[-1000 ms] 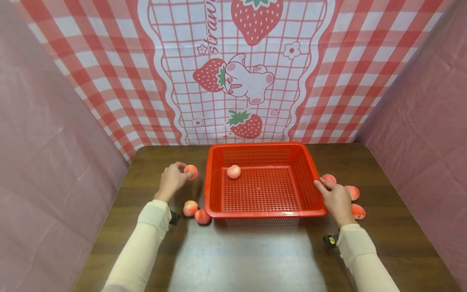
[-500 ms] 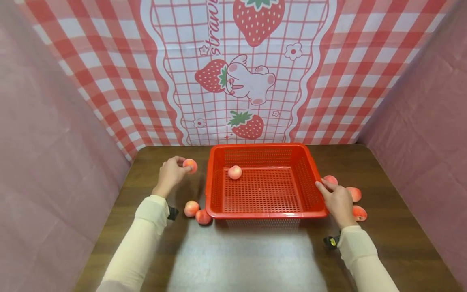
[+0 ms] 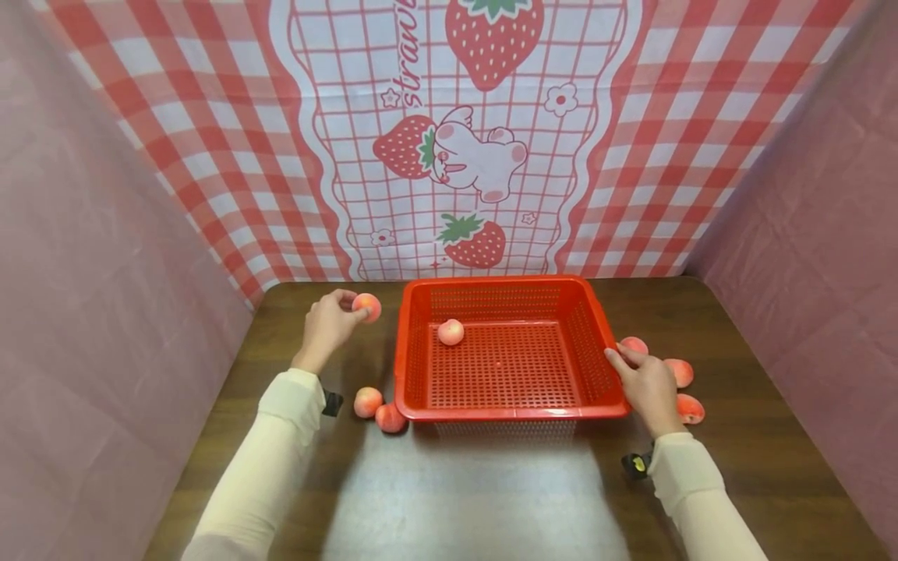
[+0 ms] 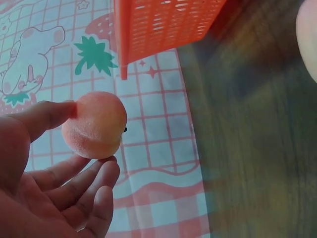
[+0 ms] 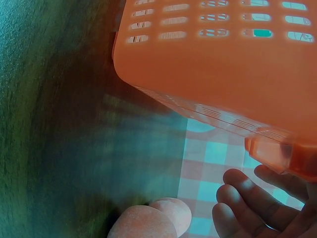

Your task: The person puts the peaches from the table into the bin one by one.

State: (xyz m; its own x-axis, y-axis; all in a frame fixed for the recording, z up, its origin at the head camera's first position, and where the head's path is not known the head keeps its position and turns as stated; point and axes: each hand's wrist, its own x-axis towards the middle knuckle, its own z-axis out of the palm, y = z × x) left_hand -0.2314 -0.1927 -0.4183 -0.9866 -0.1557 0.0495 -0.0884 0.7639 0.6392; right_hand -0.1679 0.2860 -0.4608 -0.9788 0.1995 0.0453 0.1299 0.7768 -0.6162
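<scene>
My left hand (image 3: 328, 326) pinches a pink-yellow peach (image 3: 367, 308) between thumb and fingers, left of the red plastic basket (image 3: 512, 413). The left wrist view shows this held peach (image 4: 95, 125) in front of the wall cloth, below the basket's side (image 4: 168, 25). On the basket's right rim, my right hand (image 3: 647, 383) grips with the thumb on top and the fingers outside. The right wrist view has those fingers (image 5: 247, 206) beside the basket's outer wall (image 5: 208, 69). A single peach (image 3: 451, 332) lies inside the basket, toward its left.
Two peaches (image 3: 368, 402) lie by the basket's front left corner. Several more peaches (image 3: 691, 409) lie right of it, partly behind the right hand. A checked strawberry cloth (image 3: 484, 156) hangs behind the wooden table (image 3: 449, 499), with pink cloth (image 3: 807, 195) at both sides.
My left hand has moved slightly up and toward the back with the peach still pinched. The right hand and the basket have stayed in place.
</scene>
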